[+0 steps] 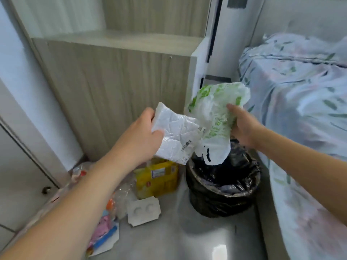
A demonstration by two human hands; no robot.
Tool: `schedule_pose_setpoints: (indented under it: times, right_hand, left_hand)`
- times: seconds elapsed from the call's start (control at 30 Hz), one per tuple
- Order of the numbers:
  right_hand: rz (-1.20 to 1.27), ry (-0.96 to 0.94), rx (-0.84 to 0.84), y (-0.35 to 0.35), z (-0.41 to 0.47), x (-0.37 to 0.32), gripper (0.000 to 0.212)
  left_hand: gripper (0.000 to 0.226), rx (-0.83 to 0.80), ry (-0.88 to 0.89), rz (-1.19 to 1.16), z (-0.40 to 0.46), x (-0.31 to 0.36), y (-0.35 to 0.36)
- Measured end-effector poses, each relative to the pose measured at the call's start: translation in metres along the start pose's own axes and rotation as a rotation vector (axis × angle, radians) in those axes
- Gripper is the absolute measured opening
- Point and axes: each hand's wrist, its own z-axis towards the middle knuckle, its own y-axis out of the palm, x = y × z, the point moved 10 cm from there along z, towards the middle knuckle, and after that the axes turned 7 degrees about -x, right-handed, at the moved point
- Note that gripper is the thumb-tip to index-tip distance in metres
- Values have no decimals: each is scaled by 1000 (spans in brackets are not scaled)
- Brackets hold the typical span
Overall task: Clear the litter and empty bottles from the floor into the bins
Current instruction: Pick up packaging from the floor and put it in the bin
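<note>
My left hand (142,132) grips a crumpled white plastic packet (178,136) with a barcode, held up to the left of the bin. My right hand (242,124) grips a white plastic bag with green print (216,109), whose lower end hangs over the bin's opening. The bin (221,192) is round, lined with a black bag, and stands on the grey floor beside the bed. Left of it on the floor lie a yellow carton (157,179), a white moulded tray (143,210), clear crushed plastic (124,196) and pink and blue wrappers (105,229).
A wooden cabinet (116,87) stands behind the litter. A bed with a floral sheet (300,109) fills the right side. A white door (24,166) with a small knob is at the left. Grey floor (178,237) shows in front of the bin.
</note>
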Motion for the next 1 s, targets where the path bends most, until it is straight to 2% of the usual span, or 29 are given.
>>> schedule_pose_setpoints:
  times: [0.1,0.23,0.33,0.43,0.53,0.7,0.83,0.9,1.0]
  right_hand:
    - [-203,-52,44,-55,2,0,53]
    - [-355,-31,32,-93,3,20,59]
    - [-553,146,-28,-99,3,51,59]
    - [-1082,357,-218,-89,-3,75,74]
    - [-1470,414,-381,-81,-8,82,75]
    - [-1601,491,-486,-87,-10,92,45]
    - [-1712,502,-548,-82,-2,122,34]
    - [-1701,518,-570,-82,-2,130,32]
    - [-1659,495,-582,-80,-5,126,31]
  left_hand:
    - [14,-47,80,137,27,43,35]
    - [17,-155,75,301,62,60,94]
    - [16,-246,36,397,82,51,139]
    - [20,-329,16,468,92,40,173]
    - [18,-376,35,543,95,33,197]
    - [9,-383,50,669,113,26,223]
    - [12,-377,49,674,126,21,245]
    - [15,-465,48,710,128,13,267]
    - [15,-703,-33,683,121,-7,305]
